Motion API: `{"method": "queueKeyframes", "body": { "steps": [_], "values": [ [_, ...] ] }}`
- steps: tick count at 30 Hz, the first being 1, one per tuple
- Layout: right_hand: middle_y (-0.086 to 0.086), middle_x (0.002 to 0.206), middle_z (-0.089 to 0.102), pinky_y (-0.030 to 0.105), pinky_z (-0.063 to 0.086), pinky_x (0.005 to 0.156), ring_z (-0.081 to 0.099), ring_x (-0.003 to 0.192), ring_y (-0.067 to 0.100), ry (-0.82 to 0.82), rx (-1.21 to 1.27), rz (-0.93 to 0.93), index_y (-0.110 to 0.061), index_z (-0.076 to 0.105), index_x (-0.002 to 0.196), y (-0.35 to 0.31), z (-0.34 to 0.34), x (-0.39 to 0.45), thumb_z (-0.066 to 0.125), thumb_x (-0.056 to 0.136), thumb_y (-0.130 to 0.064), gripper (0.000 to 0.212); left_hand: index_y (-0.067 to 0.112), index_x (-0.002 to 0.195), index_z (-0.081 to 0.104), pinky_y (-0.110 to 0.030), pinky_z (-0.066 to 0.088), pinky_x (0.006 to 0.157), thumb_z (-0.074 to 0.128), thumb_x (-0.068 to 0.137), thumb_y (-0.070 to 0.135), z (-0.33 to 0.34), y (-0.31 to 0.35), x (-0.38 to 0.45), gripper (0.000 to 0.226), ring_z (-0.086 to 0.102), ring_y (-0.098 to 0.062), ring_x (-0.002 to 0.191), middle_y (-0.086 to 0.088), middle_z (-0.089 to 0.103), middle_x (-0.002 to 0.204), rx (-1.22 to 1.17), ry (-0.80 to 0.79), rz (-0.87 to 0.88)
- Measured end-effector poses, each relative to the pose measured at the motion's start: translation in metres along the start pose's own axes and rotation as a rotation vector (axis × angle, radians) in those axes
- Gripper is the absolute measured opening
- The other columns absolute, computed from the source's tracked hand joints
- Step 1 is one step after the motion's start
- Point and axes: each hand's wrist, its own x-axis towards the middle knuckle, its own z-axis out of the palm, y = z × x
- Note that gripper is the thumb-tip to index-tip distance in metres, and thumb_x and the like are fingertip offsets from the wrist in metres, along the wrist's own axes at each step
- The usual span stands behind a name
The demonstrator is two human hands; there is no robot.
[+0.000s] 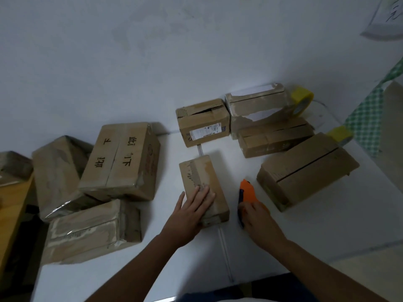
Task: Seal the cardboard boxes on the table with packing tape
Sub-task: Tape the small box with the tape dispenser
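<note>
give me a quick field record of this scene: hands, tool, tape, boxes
left hand: flat on the small box, pressing its top
right hand: gripping the orange cutter on the table
tape rolls: one yellow roll at the far right, a second behind the big box
boxes near hands: small box in the middle, big box to its right with an open seam
other boxes: several more at the back and left

The large box (119,161) bears handwritten characters, upside down, seemingly "此面向下"; the shipping label (205,131) is illegible.
</note>
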Motion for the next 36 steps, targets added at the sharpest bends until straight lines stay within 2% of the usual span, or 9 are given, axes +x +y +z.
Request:
{"method": "queueKeyframes", "body": {
  "steps": [5, 12, 15, 18, 20, 25, 30, 33, 36],
  "values": [
    [-0.007, 0.097, 0.064, 0.025, 0.049, 0.084, 0.059, 0.094, 0.005, -0.28, 0.357, -0.039, -0.03, 0.06, 0.09, -0.035, 0.016, -0.004, 0.052, 0.089, 0.0, 0.031, 0.031, 0.155, -0.015, -0.053, 0.005, 0.119, 0.067, 0.088, 0.032, 0.001, 0.001, 0.001, 0.106, -0.016, -0.023, 0.151, 0.004, -0.018, 0.164, -0.031, -0.023, -0.014],
    [-0.002, 0.129, 0.054, 0.018, 0.039, 0.096, 0.05, 0.117, 0.017, -0.459, 0.485, 0.025, -0.018, 0.06, 0.128, -0.06, 0.04, 0.013, 0.044, 0.102, -0.013, 0.031, 0.031, 0.154, -0.017, -0.055, 0.008, 0.118, 0.064, 0.091, 0.025, -0.003, 0.002, -0.001, 0.103, -0.018, -0.021, 0.15, 0.007, -0.02, 0.163, -0.034, -0.048, -0.024],
    [0.013, 0.117, 0.063, 0.038, 0.049, 0.088, 0.06, 0.1, 0.025, -0.455, 0.52, 0.281, -0.016, 0.064, 0.111, -0.051, 0.041, 0.015, 0.046, 0.1, -0.014, 0.021, 0.032, 0.155, -0.016, -0.056, 0.007, 0.119, 0.067, 0.088, 0.022, -0.003, -0.002, -0.004, 0.107, -0.018, -0.019, 0.15, 0.008, -0.019, 0.163, -0.048, -0.041, -0.013],
    [0.011, 0.093, 0.069, 0.026, 0.048, 0.058, 0.064, 0.064, 0.015, -0.356, 0.564, 0.448, -0.011, 0.063, 0.097, -0.036, 0.034, 0.016, 0.045, 0.098, -0.008, 0.019, 0.032, 0.155, -0.014, -0.056, 0.003, 0.12, 0.069, 0.086, 0.02, -0.007, -0.016, -0.01, 0.108, -0.017, -0.018, 0.15, 0.01, -0.02, 0.163, -0.027, -0.033, 0.018],
    [0.009, 0.082, 0.069, 0.024, 0.048, 0.055, 0.063, 0.057, 0.012, -0.215, 0.604, 0.473, -0.011, 0.064, 0.091, -0.029, 0.025, 0.013, 0.043, 0.098, -0.001, 0.024, 0.03, 0.156, -0.011, -0.055, 0.002, 0.12, 0.068, 0.085, 0.017, -0.009, -0.023, -0.013, 0.107, -0.015, -0.021, 0.151, 0.008, -0.019, 0.163, 0.009, -0.012, 0.031],
    [0.008, 0.098, 0.062, 0.031, 0.047, 0.071, 0.06, 0.087, 0.023, 0.114, 0.467, 0.518, -0.005, 0.06, 0.104, -0.012, 0.016, 0.014, 0.053, 0.096, -0.009, 0.012, 0.033, 0.157, 0.0, -0.039, 0.004, 0.122, 0.059, 0.095, 0.029, -0.008, -0.028, -0.025, 0.086, -0.007, -0.011, 0.151, 0.014, -0.012, 0.164, -0.103, 0.046, 0.046],
    [0.019, 0.121, 0.056, 0.038, 0.046, 0.096, 0.055, 0.109, 0.032, -0.084, 0.427, 0.672, -0.004, 0.053, 0.121, -0.02, 0.022, 0.032, 0.066, 0.09, -0.033, 0.044, 0.036, 0.157, 0.006, -0.035, 0.003, 0.122, 0.042, 0.102, 0.03, 0.002, -0.02, -0.034, 0.066, -0.008, -0.011, 0.151, 0.014, -0.005, 0.164, -0.169, 0.031, -0.013],
    [0.02, 0.121, 0.057, 0.038, 0.046, 0.093, 0.056, 0.1, 0.031, -0.086, 0.376, 0.696, 0.001, 0.051, 0.116, -0.025, 0.02, 0.037, 0.068, 0.089, -0.024, 0.041, 0.037, 0.156, -0.002, -0.032, -0.005, 0.12, 0.037, 0.104, 0.018, 0.005, -0.013, -0.038, 0.068, -0.02, -0.008, 0.148, 0.017, -0.013, 0.163, -0.19, 0.017, -0.045],
    [0.023, 0.141, 0.044, 0.042, 0.033, 0.105, 0.047, 0.122, 0.036, -0.13, 0.337, 0.675, 0.002, 0.033, 0.143, -0.031, 0.015, 0.039, 0.053, 0.098, -0.018, 0.053, 0.038, 0.156, -0.007, -0.033, -0.006, 0.12, 0.042, 0.098, 0.002, 0.007, -0.012, -0.04, 0.083, -0.023, -0.008, 0.147, 0.018, -0.017, 0.162, -0.189, 0.041, -0.057]
  ]
}}
